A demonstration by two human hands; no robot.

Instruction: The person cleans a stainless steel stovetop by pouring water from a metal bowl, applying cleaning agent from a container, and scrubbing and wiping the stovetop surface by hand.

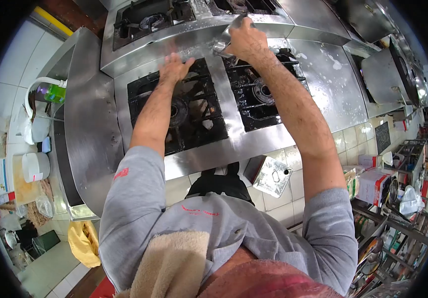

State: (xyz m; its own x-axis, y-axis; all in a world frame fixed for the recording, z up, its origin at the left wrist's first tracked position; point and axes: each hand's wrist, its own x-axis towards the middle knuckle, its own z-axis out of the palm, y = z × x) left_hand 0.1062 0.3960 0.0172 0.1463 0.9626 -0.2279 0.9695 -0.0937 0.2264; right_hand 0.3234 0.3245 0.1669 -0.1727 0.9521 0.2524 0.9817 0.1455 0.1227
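My right hand (248,40) grips a shiny metal jug (221,45), tilted over the raised steel ledge behind the front burners; its far side is hidden by my fingers. My left hand (175,68) holds nothing, its fingers spread and a little blurred, at the back edge of the left front burner grate (147,89). Under my right forearm lies the right front burner (262,92), its black grate wet and glossy. The steel stovetop (328,82) around them shows water and whitish foam patches.
Two rear burners (152,21) sit on a higher step. At right stands a large metal pot (385,74). A green bottle (52,92) and a white bucket (36,166) are at left. Below the stove's front edge, a square tin (272,176) stands on the tiled floor.
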